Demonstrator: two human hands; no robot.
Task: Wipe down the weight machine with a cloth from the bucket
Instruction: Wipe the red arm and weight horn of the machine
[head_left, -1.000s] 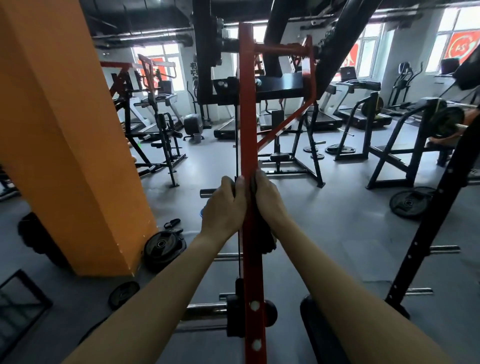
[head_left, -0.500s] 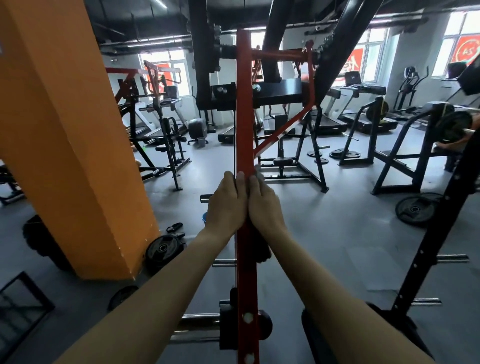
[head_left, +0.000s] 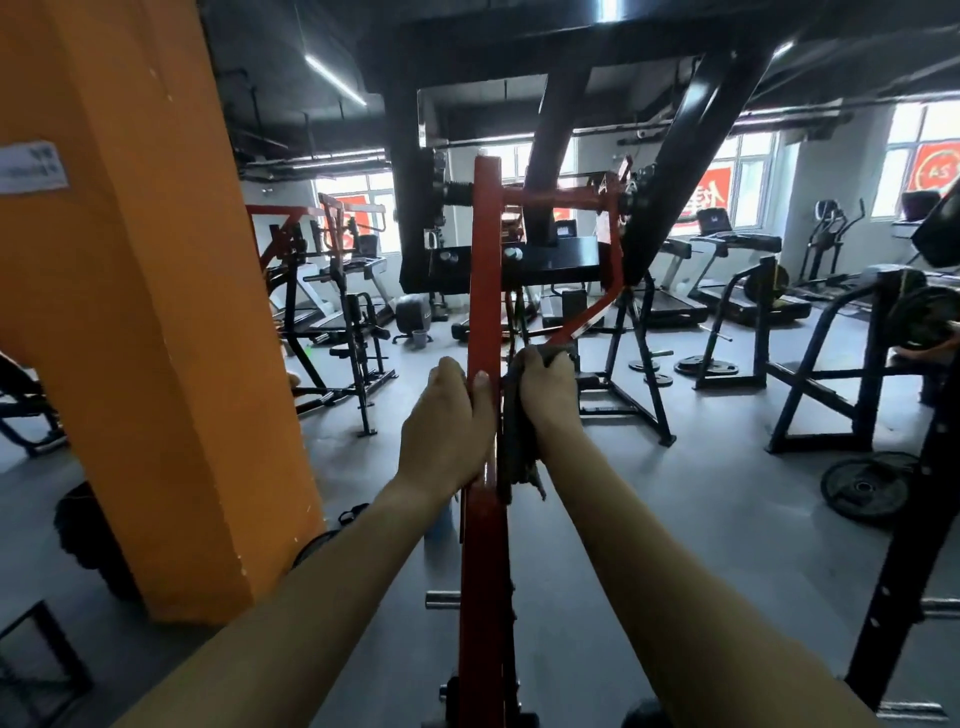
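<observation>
Two hands work at one red upright (head_left: 485, 260) of the weight machine, side by side and nearly level. The left hand (head_left: 447, 421) is curled round the upright from its left side, with the thumb laid across the front face. The right hand (head_left: 548, 395) grips one dark cloth (head_left: 517, 447) and presses it against the upright's right edge. The cloth's loose end hangs below that hand's wrist, just beside the bar.

One white paper label (head_left: 31, 166) is stuck on the orange pillar (head_left: 130, 338), well up and to the left of the left hand. Its writing is too blurred to read. Two red window banners, one (head_left: 717, 195) above and beyond the right hand and a second (head_left: 935, 166) far to its right, carry white characters that cannot be made out.

One black weight plate (head_left: 865, 488) lies flat on the floor, well to the right of the right hand and lower.
</observation>
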